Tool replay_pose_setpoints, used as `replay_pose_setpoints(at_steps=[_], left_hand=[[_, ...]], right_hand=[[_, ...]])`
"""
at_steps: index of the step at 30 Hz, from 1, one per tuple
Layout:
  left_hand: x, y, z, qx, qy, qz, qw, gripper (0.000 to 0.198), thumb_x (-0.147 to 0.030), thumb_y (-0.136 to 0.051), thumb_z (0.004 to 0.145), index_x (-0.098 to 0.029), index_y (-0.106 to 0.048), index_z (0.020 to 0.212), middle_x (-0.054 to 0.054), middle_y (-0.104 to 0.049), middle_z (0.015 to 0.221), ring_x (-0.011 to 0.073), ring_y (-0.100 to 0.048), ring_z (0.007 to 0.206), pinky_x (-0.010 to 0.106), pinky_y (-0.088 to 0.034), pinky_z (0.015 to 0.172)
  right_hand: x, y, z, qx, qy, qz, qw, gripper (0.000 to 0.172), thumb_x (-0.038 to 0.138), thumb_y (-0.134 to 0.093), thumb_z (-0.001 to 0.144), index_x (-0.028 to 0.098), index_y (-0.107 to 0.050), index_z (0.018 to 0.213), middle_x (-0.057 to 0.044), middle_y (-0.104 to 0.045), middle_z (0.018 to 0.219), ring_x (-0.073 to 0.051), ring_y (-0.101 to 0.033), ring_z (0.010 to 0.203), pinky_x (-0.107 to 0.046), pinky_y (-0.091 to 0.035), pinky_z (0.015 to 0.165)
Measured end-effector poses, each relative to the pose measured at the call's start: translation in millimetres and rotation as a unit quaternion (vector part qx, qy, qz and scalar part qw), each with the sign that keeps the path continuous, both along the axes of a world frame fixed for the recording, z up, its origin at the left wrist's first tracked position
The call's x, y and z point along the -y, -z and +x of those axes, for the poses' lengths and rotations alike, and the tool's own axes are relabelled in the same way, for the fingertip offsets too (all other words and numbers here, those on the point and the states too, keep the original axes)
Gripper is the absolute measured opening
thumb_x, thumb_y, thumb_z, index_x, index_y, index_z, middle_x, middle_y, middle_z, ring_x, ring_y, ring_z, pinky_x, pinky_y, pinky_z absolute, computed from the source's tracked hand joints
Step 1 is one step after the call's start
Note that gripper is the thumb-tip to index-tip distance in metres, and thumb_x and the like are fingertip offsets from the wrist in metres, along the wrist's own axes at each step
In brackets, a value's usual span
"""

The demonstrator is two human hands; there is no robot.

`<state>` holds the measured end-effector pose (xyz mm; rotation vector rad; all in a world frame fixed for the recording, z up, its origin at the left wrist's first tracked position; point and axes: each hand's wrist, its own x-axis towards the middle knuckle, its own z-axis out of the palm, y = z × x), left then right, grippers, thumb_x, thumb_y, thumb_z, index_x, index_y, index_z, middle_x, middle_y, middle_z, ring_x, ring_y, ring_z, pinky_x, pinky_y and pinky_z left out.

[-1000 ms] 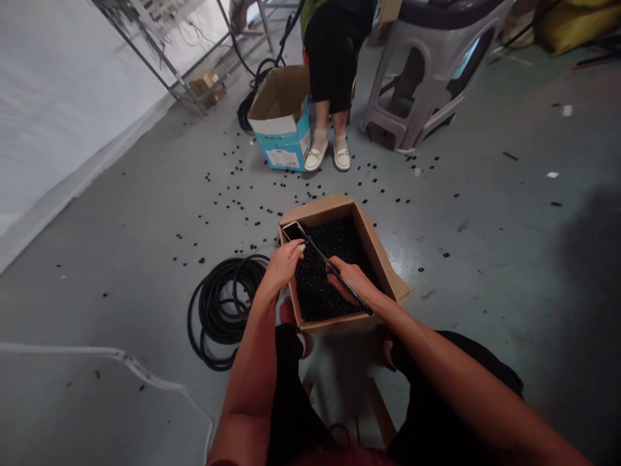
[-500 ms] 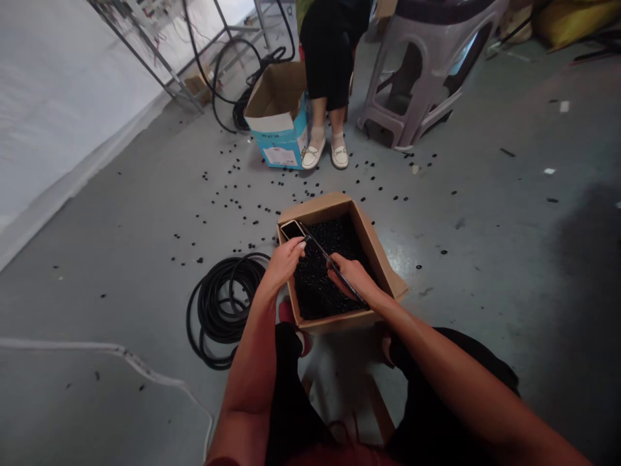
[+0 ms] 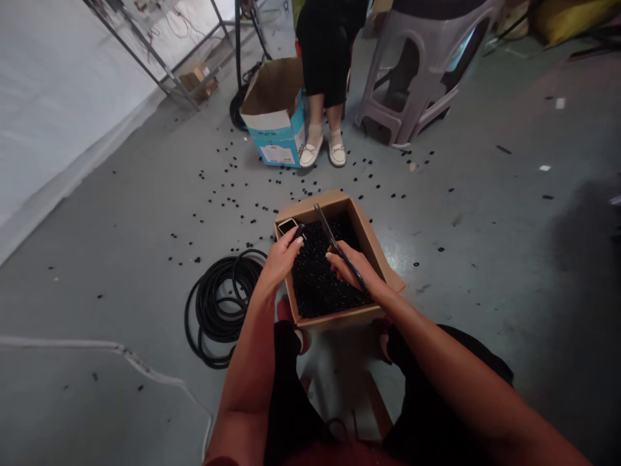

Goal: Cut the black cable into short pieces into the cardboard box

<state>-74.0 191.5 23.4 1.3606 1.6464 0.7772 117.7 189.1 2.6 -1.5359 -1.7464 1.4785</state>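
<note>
My left hand [image 3: 283,257] is closed at the left side of an open cardboard box [image 3: 339,316]. Thumb and finger pinch a small dark piece [image 3: 301,230], too small to name. Over the box, my right hand [image 3: 353,262] wraps round a long, thin, dark tool [image 3: 326,226] whose kind I cannot make out. Its far tip points up and left, apart from my left hand. Many small black pieces [image 3: 317,285] fill the box. A phone-like device with a pale rim [image 3: 288,226] lies in the box's far left corner.
Coiled black hose [image 3: 220,304] lies left of the box. Small black pieces are scattered over the floor [image 3: 160,291]. Beyond, a seated person's shoes [image 3: 310,152] stand between a blue-and-white carton [image 3: 281,145] and a grey plastic stool [image 3: 378,107]. A white cable [image 3: 145,369] crosses the lower left.
The tool's tip has swung right, away from my left hand. My hands are farther apart. At the back, the black hose loop beside the carton has shifted right.
</note>
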Motion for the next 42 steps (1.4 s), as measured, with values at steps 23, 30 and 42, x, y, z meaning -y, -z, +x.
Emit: replay_pose_setpoints(at_steps=[23, 30, 42], left_hand=[[-2, 0.3, 2, 0.012, -0.034, 0.000, 0.999, 0.032, -0.033, -0.045, 0.090, -0.014, -0.064, 0.108, 0.002, -0.059, 0.078, 0.0113, -0.052, 0.070, 0.022, -0.041, 0.068], [-1, -0.1, 1, -0.112, 0.046, 0.031, 0.992, 0.034, -0.028, -0.041, 0.092, -0.015, -0.063, 0.114, 0.007, -0.068, 0.098, 0.0179, -0.061, 0.089, 0.031, -0.045, 0.087], [-1, 1.7, 0, -0.172, 0.064, 0.028, 0.983, 0.031, -0.029, -0.037, 0.094, -0.015, -0.062, 0.104, 0.006, -0.067, 0.086, 0.0179, -0.062, 0.084, 0.030, -0.046, 0.082]], right_hand=[[3, 11.2, -5, 0.055, -0.119, 0.067, 0.989, 0.041, 0.045, -0.059, 0.085, 0.018, -0.050, 0.115, -0.008, -0.065, 0.099, -0.020, -0.061, 0.082, -0.027, -0.041, 0.068], [2, 13.4, -1, 0.089, -0.144, 0.090, 0.982, 0.043, 0.050, -0.057, 0.085, 0.018, -0.052, 0.113, -0.008, -0.064, 0.097, -0.021, -0.060, 0.085, -0.027, -0.039, 0.068], [1, 12.9, 3, 0.081, -0.167, 0.081, 0.979, 0.049, 0.052, -0.057, 0.085, 0.018, -0.051, 0.120, -0.012, -0.063, 0.108, -0.024, -0.061, 0.096, -0.028, -0.042, 0.077]])
